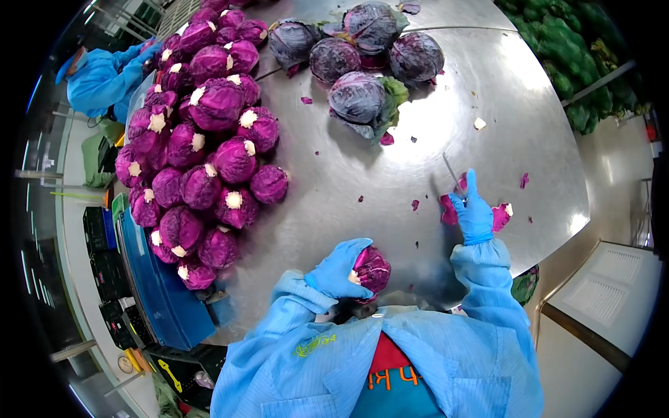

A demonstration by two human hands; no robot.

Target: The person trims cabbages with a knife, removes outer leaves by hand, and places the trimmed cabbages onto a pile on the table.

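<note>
Near the bench's [313, 223] near edge, a cabbage [373, 269] is cupped by the left hand's [336, 272] curled fingers; a knife [450, 167] is gripped by the right [475, 217], forefinger extended. Stripped heads [216, 104] are heaped leftward—darker heads [354, 96], apparently unstripped, are left toward the far edge.

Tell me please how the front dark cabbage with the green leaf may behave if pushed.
The dark cabbage would probably roll: it is round, on a smooth metal table. Its green leaf sticks out at one side, so it may fold and slow the roll.
</note>
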